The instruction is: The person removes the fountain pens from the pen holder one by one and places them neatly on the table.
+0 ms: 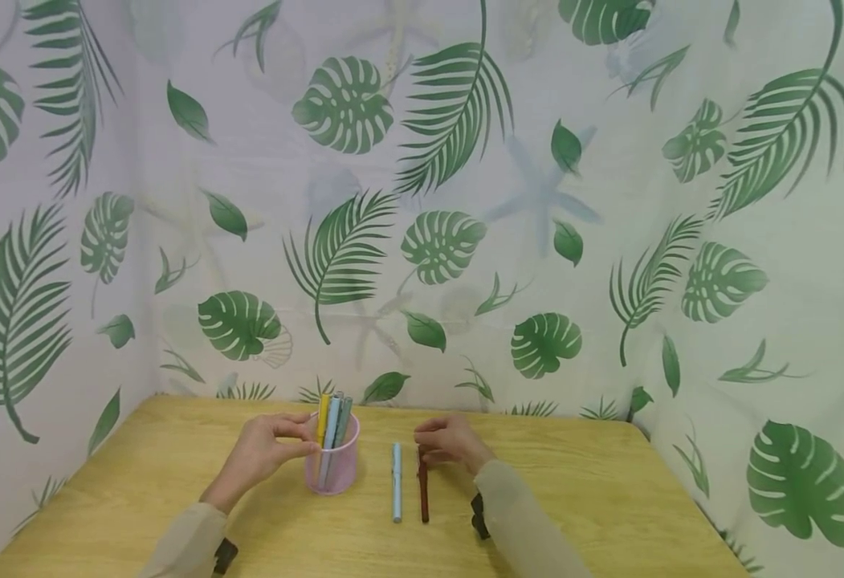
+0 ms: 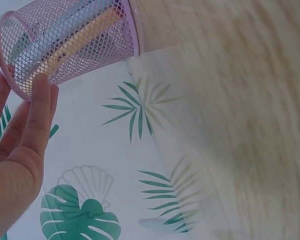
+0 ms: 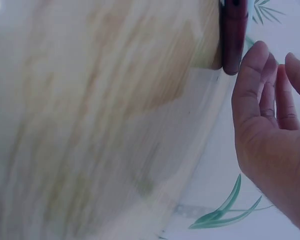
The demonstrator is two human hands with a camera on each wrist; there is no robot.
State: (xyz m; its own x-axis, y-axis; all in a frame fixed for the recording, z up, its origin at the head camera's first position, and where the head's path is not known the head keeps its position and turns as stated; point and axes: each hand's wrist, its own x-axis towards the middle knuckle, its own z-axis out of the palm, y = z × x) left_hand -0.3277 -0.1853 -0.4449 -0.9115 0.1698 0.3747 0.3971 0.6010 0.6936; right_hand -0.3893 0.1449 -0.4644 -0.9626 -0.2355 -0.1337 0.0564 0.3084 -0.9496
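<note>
A pink mesh pen holder [image 1: 342, 474] stands upright at the middle left of the table. Inside lean several pens, among them a yellow pen [image 1: 324, 413], a light blue pen [image 1: 332, 421] and a grey-green pen [image 1: 344, 417]. My left hand [image 1: 266, 449] holds the holder's left side near the rim, thumb in front and fingers behind; the left wrist view shows fingertips against the mesh [image 2: 80, 60]. To the right, a light blue pen [image 1: 396, 486] and a dark red-brown pen [image 1: 424, 494] lie side by side. My right hand [image 1: 454, 443], fingers loosely bent, is at the brown pen's far end, holding nothing.
The yellow wood-grain table [image 1: 581, 490] meets leaf-printed cloth [image 1: 465, 337] at the back and both sides. A black wrist device [image 1: 479, 518] is on the right wrist, and another [image 1: 226, 555] on the left.
</note>
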